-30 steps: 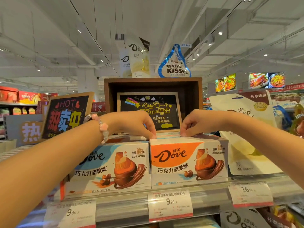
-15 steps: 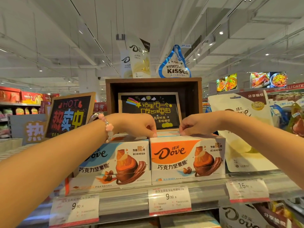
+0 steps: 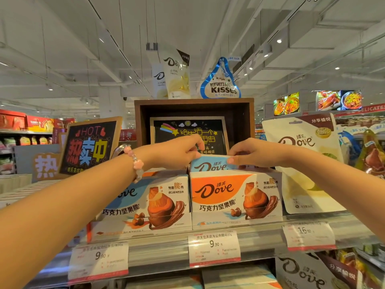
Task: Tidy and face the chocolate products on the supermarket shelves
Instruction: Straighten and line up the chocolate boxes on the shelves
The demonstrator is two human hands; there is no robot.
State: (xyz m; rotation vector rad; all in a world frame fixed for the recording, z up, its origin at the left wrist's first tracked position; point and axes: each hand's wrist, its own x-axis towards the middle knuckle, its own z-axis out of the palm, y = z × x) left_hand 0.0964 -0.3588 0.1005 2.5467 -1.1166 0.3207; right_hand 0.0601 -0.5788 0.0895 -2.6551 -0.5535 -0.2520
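Both hands (left (image 3: 179,152), right (image 3: 248,153)) now pinch blue Dove pack (image 3: 210,164), lifted above orange box (image 3: 235,197).

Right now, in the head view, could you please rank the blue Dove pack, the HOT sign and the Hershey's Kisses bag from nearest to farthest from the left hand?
1. Blue Dove pack: in the left hand's grip, at its fingertips.
2. HOT sign: off to the left.
3. Hershey's Kisses bag: atop the wooden box, up right.
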